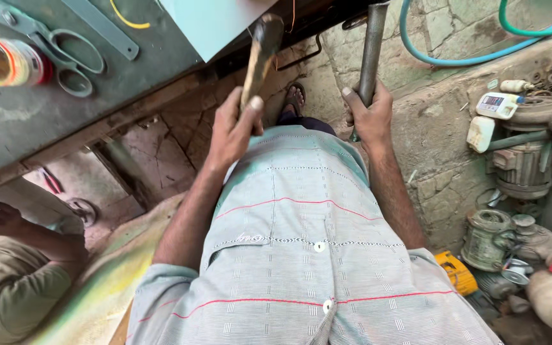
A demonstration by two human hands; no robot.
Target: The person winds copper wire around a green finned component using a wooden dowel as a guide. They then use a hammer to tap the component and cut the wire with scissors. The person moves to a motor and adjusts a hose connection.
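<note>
Gripping the wooden hammer handle [258, 61] in your left hand [232, 131], fingers wrapped tight round its lower end just in front of your shirt, you hold a stiff, worn, dry-looking shaft that likely feels top-heavy toward the dark head at the far end. Your right hand [370, 115] is closed round a grey metal pipe [372, 51] standing nearly upright to the right; it looks hard, smooth, probably heavy, best held low
</note>
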